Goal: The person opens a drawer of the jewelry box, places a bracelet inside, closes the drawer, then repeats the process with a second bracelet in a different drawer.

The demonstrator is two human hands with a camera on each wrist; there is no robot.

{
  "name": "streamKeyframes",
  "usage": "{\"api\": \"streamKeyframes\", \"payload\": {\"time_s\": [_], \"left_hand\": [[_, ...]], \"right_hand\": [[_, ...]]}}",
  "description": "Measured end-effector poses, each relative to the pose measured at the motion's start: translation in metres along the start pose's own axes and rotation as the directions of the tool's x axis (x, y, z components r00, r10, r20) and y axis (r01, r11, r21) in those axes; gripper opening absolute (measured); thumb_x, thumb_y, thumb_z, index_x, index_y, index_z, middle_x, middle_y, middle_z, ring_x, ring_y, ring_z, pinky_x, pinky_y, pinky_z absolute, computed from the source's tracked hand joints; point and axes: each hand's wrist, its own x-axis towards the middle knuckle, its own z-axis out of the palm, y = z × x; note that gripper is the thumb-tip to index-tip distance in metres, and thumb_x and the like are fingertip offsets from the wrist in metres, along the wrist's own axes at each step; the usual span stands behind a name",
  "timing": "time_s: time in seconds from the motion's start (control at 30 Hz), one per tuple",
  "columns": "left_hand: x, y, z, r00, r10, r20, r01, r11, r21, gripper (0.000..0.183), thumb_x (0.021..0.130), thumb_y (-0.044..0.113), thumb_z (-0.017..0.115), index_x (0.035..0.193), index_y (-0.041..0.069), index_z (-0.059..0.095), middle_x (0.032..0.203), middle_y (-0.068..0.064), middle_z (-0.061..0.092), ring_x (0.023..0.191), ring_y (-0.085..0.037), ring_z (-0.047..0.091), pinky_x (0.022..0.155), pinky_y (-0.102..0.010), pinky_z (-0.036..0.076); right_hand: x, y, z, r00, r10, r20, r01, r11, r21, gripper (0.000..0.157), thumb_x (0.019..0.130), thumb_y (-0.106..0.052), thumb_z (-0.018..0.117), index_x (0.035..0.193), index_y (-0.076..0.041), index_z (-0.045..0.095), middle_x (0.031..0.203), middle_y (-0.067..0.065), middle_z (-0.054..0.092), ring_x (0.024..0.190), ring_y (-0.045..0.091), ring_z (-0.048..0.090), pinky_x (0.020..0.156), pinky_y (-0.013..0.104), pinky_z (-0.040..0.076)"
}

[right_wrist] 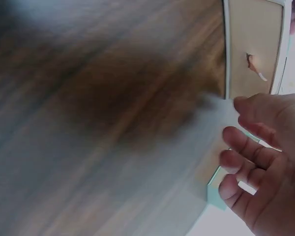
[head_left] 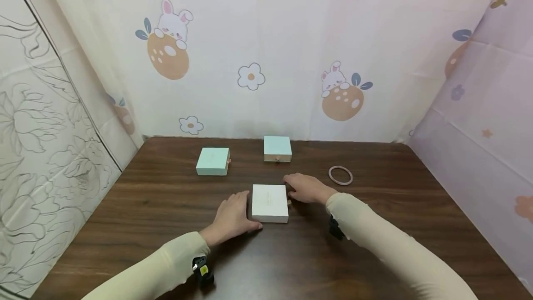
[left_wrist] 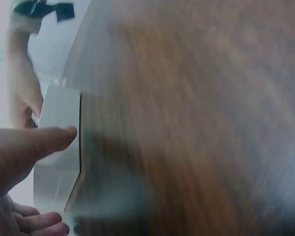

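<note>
A white square box with faint lettering on its lid lies flat on the wooden table. My left hand is at its left side, the thumb reaching toward the front corner; in the left wrist view the straight thumb overlaps the white box. At the far right corner is my right hand, its fingers loosely bent and one fingertip right at the box's edge in the right wrist view. That side shows a beige drawer front with a small ribbon tab.
Behind the white box stand two mint-green boxes, one at the left and one at the back middle, each with a small tab. A pale ring lies to the right, beyond my right wrist. A printed curtain hangs behind the table.
</note>
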Motion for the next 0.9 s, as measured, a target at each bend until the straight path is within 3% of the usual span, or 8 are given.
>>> {"api": "streamKeyframes", "payload": {"time_s": [0.17,0.33,0.53,0.9], "left_hand": [[-0.0047,0.0056,0.0052,1.000,0.013,-0.021,-0.014,0.997,-0.078,0.067,0.070,0.033,0.085,0.114,-0.006,0.054,0.100,-0.012,0.059,0.092,-0.026,0.057,0.078,-0.042,0.047],[-0.0042,0.0064,0.0081,0.999,0.017,-0.036,-0.020,0.995,-0.095,0.054,0.075,0.030,0.082,0.109,-0.003,0.055,0.094,-0.009,0.059,0.085,-0.023,0.059,0.071,-0.039,0.047],[-0.0009,0.0038,0.0082,0.997,0.039,-0.065,-0.047,0.990,-0.131,0.043,0.076,0.022,0.081,0.106,0.000,0.059,0.096,-0.009,0.063,0.089,-0.025,0.061,0.072,-0.039,0.048],[0.0040,-0.0011,0.0087,0.989,0.122,-0.080,-0.135,0.972,-0.190,0.039,0.080,0.011,0.076,0.113,-0.002,0.061,0.108,-0.016,0.064,0.100,-0.028,0.061,0.080,-0.043,0.049]], "right_hand": [[0.0041,-0.0060,-0.0031,0.999,-0.052,0.005,0.053,0.998,-0.046,0.032,0.091,-0.007,0.063,0.122,-0.006,0.059,0.116,0.010,0.060,0.109,0.024,0.056,0.085,0.041,0.047],[0.0082,-0.0069,-0.0018,0.994,-0.112,0.015,0.113,0.990,-0.081,0.031,0.088,0.001,0.063,0.118,-0.007,0.063,0.115,0.008,0.062,0.106,0.023,0.056,0.082,0.038,0.047],[0.0075,-0.0077,-0.0043,0.985,-0.173,0.012,0.174,0.981,-0.085,0.027,0.083,0.007,0.065,0.107,-0.006,0.066,0.104,0.006,0.064,0.095,0.019,0.057,0.075,0.035,0.047],[0.0068,-0.0039,-0.0059,0.981,-0.188,0.041,0.190,0.981,-0.050,0.020,0.083,0.000,0.071,0.101,-0.008,0.066,0.103,0.004,0.065,0.092,0.016,0.057,0.075,0.032,0.047]]}}
